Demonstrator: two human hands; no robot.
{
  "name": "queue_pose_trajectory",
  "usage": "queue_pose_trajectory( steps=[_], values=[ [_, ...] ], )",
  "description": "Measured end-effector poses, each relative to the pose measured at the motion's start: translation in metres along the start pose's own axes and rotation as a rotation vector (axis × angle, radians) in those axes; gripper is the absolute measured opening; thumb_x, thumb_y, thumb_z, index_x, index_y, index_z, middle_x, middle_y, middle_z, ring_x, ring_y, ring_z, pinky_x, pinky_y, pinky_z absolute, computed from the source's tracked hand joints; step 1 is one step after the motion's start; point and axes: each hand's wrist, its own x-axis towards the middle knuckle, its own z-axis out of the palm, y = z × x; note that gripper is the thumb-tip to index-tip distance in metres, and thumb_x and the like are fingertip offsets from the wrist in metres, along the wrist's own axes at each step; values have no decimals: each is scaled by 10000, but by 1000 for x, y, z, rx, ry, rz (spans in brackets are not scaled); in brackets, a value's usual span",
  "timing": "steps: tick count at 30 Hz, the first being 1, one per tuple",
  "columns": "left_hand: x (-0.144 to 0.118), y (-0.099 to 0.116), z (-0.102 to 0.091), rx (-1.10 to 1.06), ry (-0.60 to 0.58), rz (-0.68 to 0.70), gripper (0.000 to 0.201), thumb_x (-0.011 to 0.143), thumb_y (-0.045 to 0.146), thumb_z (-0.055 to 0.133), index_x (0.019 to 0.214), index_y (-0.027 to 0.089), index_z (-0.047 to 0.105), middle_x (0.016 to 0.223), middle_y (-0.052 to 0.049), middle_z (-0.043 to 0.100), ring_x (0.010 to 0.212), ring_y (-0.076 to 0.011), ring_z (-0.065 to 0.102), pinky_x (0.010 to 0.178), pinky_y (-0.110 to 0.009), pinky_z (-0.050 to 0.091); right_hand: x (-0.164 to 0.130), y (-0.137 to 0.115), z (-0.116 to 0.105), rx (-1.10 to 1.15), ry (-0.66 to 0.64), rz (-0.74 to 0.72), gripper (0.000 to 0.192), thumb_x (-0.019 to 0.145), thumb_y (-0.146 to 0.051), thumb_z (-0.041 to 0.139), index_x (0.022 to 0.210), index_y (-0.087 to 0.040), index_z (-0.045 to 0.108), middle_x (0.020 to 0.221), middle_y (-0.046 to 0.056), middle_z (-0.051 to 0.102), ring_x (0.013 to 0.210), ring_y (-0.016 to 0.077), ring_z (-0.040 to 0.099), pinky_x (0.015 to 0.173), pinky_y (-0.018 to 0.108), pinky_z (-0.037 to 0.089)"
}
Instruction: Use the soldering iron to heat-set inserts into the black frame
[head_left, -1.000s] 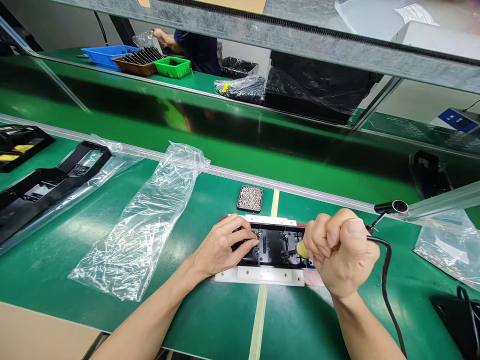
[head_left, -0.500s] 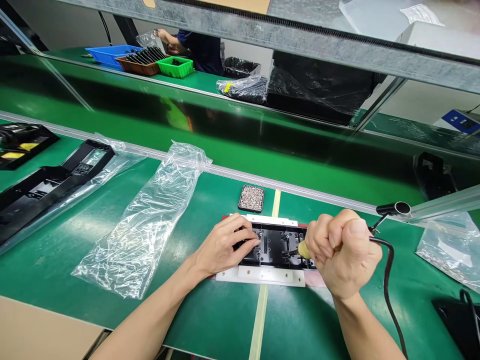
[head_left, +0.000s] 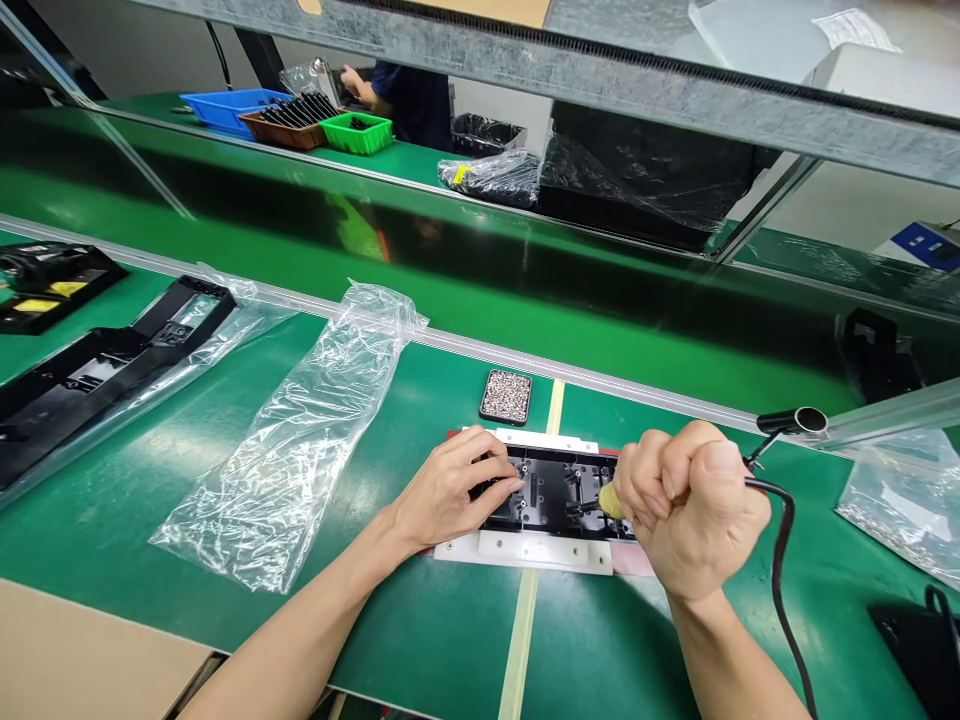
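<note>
A long black plastic housing (head_left: 551, 490), its ribbed inner side facing up, lies in a white-edged fixture (head_left: 544, 550) on the green bench. My left hand (head_left: 457, 485) grips the housing's left end, thumb and fingers curled over it. My right hand (head_left: 694, 505) is wrapped in a fist round a corded electric screwdriver (head_left: 609, 500); most of its body is hidden. Its yellowish nose and dark tip point left, down into the housing. Just behind the fixture sits a small black dish of screws (head_left: 505, 396).
A clear plastic bag (head_left: 292, 440) lies flat to the left, beside black frame parts (head_left: 112, 350). At right are a metal tube on a stand (head_left: 791, 420), the black cord (head_left: 780, 570) and a bag of small parts (head_left: 896, 500). Across the divider, a person (head_left: 409, 105) works near coloured bins (head_left: 358, 133).
The whole view has shifted slightly, so things appear a little further right. My hands and the screwdriver keep their places on the housing. The other person's hand has moved a bit.
</note>
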Motion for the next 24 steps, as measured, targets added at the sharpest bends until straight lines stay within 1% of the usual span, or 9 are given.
queue_pose_trajectory(
  steps=[24],
  values=[
    [0, 0, 0, 27, 5, 10, 100, 1038, 210, 666, 994, 172, 748, 958, -68, 684, 885, -201, 611, 780, -362, 512, 0, -1, 2, -3, 1, -8, 455, 1057, -348, 523, 634, -190, 474, 494, -54, 332, 411, 68, 274, 361, 168, 258]
  ],
)
